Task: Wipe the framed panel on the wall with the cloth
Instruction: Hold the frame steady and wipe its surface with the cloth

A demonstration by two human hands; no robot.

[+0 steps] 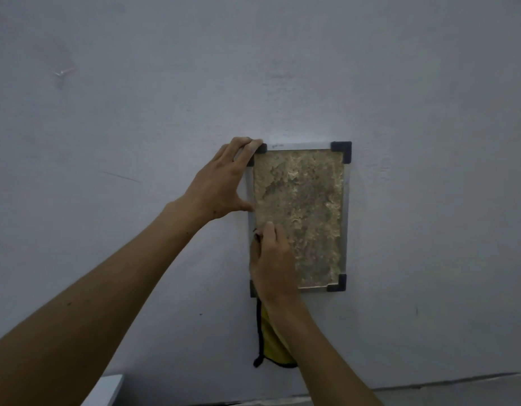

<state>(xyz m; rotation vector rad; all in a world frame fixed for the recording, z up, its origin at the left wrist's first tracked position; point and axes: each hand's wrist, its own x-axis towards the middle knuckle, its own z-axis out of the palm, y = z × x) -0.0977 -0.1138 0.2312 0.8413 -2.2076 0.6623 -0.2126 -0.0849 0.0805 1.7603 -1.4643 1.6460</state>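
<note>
The framed panel [309, 206] hangs on the wall: a mottled tan, rough-looking surface in a thin pale frame with black corner caps. My left hand [224, 183] grips the frame's top left corner and left edge, fingers over the corner cap. My right hand [272, 259] presses against the panel's lower left part and covers the bottom left corner. It is shut on a yellow cloth [272, 344] with dark edging, which hangs down below my wrist against the wall.
The wall [429, 112] around the panel is plain grey-white with faint scuffs. A small mark [61, 73] sits at the upper left. A pale edge of some object [107, 388] shows at the bottom left, and a dark strip of skirting [458, 382] runs low on the right.
</note>
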